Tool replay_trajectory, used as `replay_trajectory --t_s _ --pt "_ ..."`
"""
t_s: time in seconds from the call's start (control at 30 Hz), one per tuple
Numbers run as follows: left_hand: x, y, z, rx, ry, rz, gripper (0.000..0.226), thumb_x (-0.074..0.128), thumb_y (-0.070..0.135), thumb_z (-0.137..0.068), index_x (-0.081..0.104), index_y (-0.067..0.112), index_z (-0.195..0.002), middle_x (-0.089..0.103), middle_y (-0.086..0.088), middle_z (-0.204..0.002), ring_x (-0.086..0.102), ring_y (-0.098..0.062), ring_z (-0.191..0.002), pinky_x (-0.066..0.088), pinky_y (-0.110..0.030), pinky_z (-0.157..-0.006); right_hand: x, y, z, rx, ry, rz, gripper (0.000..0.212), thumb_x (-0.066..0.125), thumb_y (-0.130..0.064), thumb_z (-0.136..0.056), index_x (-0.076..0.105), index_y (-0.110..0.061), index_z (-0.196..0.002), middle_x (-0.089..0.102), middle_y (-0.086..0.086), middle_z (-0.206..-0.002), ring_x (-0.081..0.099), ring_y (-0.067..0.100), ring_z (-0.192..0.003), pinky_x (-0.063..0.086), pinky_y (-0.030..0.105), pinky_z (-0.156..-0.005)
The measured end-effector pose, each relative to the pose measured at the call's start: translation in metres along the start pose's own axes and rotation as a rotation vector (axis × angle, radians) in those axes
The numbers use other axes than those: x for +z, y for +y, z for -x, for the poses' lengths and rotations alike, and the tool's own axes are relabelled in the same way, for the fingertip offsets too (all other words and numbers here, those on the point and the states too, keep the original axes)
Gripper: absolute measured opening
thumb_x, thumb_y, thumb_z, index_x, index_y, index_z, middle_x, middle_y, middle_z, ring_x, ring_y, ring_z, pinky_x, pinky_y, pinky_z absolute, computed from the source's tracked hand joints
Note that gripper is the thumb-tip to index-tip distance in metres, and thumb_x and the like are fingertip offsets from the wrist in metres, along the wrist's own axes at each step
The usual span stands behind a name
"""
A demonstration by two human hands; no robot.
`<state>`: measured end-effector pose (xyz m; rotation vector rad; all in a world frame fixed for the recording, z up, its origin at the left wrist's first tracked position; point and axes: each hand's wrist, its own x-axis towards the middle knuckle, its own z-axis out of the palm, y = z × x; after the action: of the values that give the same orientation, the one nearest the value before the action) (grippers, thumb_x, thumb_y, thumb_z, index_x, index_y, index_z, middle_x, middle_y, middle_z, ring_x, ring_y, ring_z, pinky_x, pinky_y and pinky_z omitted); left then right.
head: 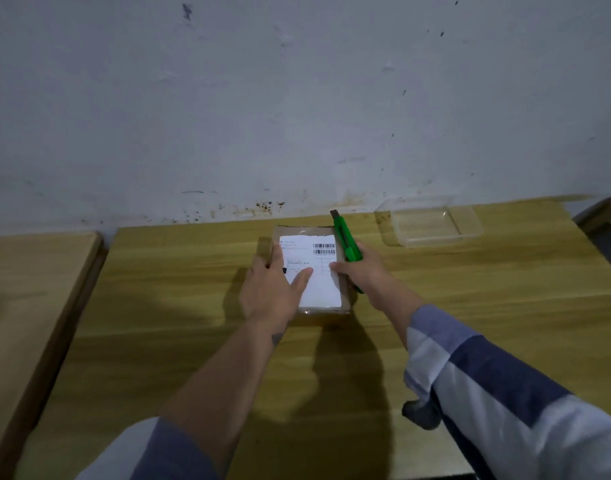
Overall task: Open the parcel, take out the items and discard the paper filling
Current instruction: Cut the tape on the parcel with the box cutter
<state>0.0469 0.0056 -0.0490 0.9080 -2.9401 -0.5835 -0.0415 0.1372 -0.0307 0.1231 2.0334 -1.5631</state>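
A small brown cardboard parcel (323, 299) with a white shipping label lies closed on the wooden table (193, 323), near the wall. My left hand (273, 289) rests on its left side, fingers curled over the left edge and thumb lying across the label. My right hand (361, 268) grips a green utility knife (345, 242) at the parcel's right edge, its tip pointing away toward the wall, while the thumb touches the label.
A clear plastic container (432, 221) stands at the back right of the table. A second wooden surface (27, 289) lies to the left across a narrow gap. The stained wall (297, 116) runs directly behind the parcel. Another table's edge (605, 220) shows at far right.
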Motion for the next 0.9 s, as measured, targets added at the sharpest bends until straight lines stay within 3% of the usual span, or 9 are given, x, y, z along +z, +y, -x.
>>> replay_trajectory --t_s 0.1,0.23,0.33,0.4,0.5,0.6,0.77,0.9 --pt "0.005 -0.002 0.014 -0.065 -0.020 -0.008 0.079 0.032 0.070 -0.088 0.007 0.030 -0.152 0.042 -0.010 -0.134 0.046 -0.025 -0.118 0.041 -0.032 -0.073 -0.001 -0.001 0.001 -0.025 -0.066 0.072 0.051 0.065 -0.001 -0.083 0.050 -0.012 -0.131 0.065 0.009 -0.110 0.060 0.017 -0.083 0.044 0.019 -0.056" --pt "0.006 -0.004 0.018 -0.097 -0.040 0.016 0.078 0.032 0.068 -0.088 0.005 0.031 -0.152 0.040 -0.010 -0.137 0.043 -0.026 -0.120 0.039 -0.032 -0.072 -0.006 -0.001 0.009 -0.043 -0.055 0.125 0.024 0.053 -0.018 -0.094 0.052 -0.013 -0.117 0.053 -0.002 -0.070 0.046 0.009 -0.055 0.038 0.015 -0.041" --pt "0.002 -0.001 0.018 -0.062 -0.019 -0.059 0.075 0.031 0.064 -0.091 0.007 0.028 -0.152 0.020 -0.008 -0.155 0.026 -0.028 -0.139 0.039 -0.041 -0.096 -0.017 0.003 0.014 -0.037 0.026 0.195 0.026 0.041 -0.026 -0.099 0.049 -0.015 -0.121 0.050 0.003 -0.065 0.049 0.016 -0.051 0.041 0.025 -0.047" --pt "0.000 0.002 0.014 0.053 0.023 -0.102 0.070 0.033 0.060 -0.092 0.011 0.029 -0.151 0.004 -0.001 -0.161 0.009 -0.025 -0.147 0.023 -0.049 -0.114 -0.027 0.008 0.018 -0.025 0.087 0.220 0.031 0.042 -0.026 -0.098 0.050 -0.014 -0.125 0.052 0.004 -0.064 0.053 0.019 -0.049 0.047 0.031 -0.052" --pt "0.001 0.011 -0.001 0.219 0.002 -0.136 0.066 0.032 0.059 -0.093 0.014 0.033 -0.151 -0.001 0.002 -0.162 -0.005 -0.022 -0.149 0.005 -0.051 -0.120 -0.036 0.016 0.025 -0.027 0.128 0.191 0.033 0.047 -0.022 -0.096 0.051 -0.016 -0.129 0.056 0.004 -0.068 0.054 0.019 -0.051 0.054 0.040 -0.060" --pt "0.012 0.017 -0.008 0.295 -0.071 -0.188 0.066 0.022 0.061 -0.094 0.007 0.033 -0.152 -0.007 0.000 -0.162 -0.013 -0.020 -0.148 -0.006 -0.051 -0.120 -0.037 0.021 0.034 -0.034 0.092 0.157 0.044 0.049 -0.020 -0.096 0.042 -0.031 -0.138 0.058 0.002 -0.075 0.053 0.016 -0.051 0.048 0.030 -0.048" --pt "0.025 0.014 -0.007 0.308 -0.072 -0.230 0.067 0.012 0.063 -0.093 -0.002 0.032 -0.152 -0.012 -0.001 -0.161 -0.018 -0.017 -0.147 -0.015 -0.046 -0.116 -0.032 0.019 0.032 -0.042 0.064 0.126 0.045 0.049 -0.023 -0.096 0.041 -0.034 -0.139 0.054 -0.005 -0.076 0.047 0.013 -0.051 0.042 0.026 -0.041" --pt "0.025 0.015 -0.006 0.315 -0.068 -0.230 0.067 0.012 0.063 -0.093 -0.002 0.032 -0.152 -0.013 0.000 -0.161 -0.017 -0.016 -0.147 -0.014 -0.046 -0.117 -0.027 0.017 0.028 -0.079 0.098 0.234 0.044 0.048 -0.025 -0.096 0.041 -0.033 -0.139 0.065 0.007 -0.113 0.051 0.013 -0.057 0.042 0.024 -0.045"
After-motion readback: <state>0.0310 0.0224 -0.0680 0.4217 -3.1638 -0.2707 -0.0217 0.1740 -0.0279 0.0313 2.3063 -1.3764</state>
